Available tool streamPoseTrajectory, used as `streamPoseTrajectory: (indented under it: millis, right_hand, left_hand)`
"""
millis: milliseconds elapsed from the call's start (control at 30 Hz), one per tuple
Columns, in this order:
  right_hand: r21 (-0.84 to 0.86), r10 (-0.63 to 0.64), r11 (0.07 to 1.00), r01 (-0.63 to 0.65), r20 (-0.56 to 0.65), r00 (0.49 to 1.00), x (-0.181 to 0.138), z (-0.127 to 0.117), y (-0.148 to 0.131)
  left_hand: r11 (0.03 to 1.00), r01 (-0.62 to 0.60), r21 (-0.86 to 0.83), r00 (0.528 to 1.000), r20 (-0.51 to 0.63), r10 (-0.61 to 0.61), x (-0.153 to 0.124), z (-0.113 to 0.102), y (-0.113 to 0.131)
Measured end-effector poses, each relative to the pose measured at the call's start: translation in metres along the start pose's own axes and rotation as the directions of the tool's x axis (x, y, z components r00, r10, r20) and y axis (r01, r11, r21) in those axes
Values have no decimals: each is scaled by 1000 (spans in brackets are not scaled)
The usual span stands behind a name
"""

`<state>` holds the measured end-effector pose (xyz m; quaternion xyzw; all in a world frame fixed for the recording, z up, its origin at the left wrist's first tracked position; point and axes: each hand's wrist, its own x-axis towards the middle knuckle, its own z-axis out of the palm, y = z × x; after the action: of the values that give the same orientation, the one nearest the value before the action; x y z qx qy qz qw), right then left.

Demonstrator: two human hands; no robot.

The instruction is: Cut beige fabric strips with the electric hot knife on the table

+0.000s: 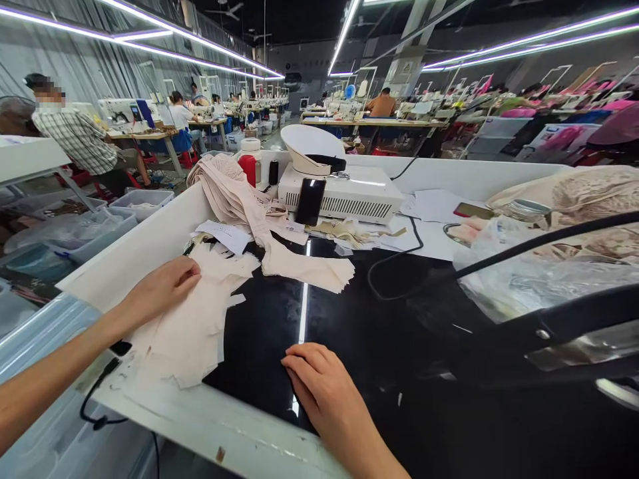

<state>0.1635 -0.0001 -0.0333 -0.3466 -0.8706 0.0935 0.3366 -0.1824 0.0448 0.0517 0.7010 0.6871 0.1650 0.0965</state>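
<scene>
My left hand (pixel 162 287) rests on a spread of pale beige fabric pieces (pixel 192 326) at the left of the glossy black worktop (pixel 359 332), fingers curled down onto the cloth. My right hand (pixel 322 386) lies palm down on the bare black surface near the front edge, fingers together, with nothing visible under it. A longer strip of the same beige fabric (pixel 299 266) runs from a heap (pixel 224 186) at the back left down to the middle of the worktop.
A white machine (pixel 344 189) with a dark phone (pixel 309 201) leaning on it stands at the back. A black cable (pixel 394 256) loops across the top. Clear plastic bags (pixel 529 279) and lace fabric (pixel 589 193) lie right, behind a black arm (pixel 574 332). Other people sew at distant tables.
</scene>
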Motion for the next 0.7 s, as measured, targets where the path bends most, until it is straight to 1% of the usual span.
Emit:
streamPoseTrajectory:
  millis: [67, 133, 333, 500, 700]
  right_hand:
    - [6, -4, 1000, 4, -8, 1000, 2, -2, -2]
    - [3, -7, 1000, 7, -11, 1000, 3, -3, -3]
    - [-11, -19, 1000, 19, -5, 1000, 5, -4, -2]
    - [-9, -20, 1000, 20, 0, 1000, 4, -4, -2]
    - [-15, -16, 1000, 16, 23, 1000, 4, -5, -2]
  left_hand:
    - [1000, 23, 14, 998, -61, -23, 0, 0, -1]
    - [998, 41, 41, 995, -96, -36, 1, 0, -3]
    - [991, 128, 31, 992, -6, -128, 2, 0, -13]
    - [991, 132, 10, 991, -22, -131, 0, -2, -14]
    - [992, 124, 17, 992, -41, -123, -3, -4, -8]
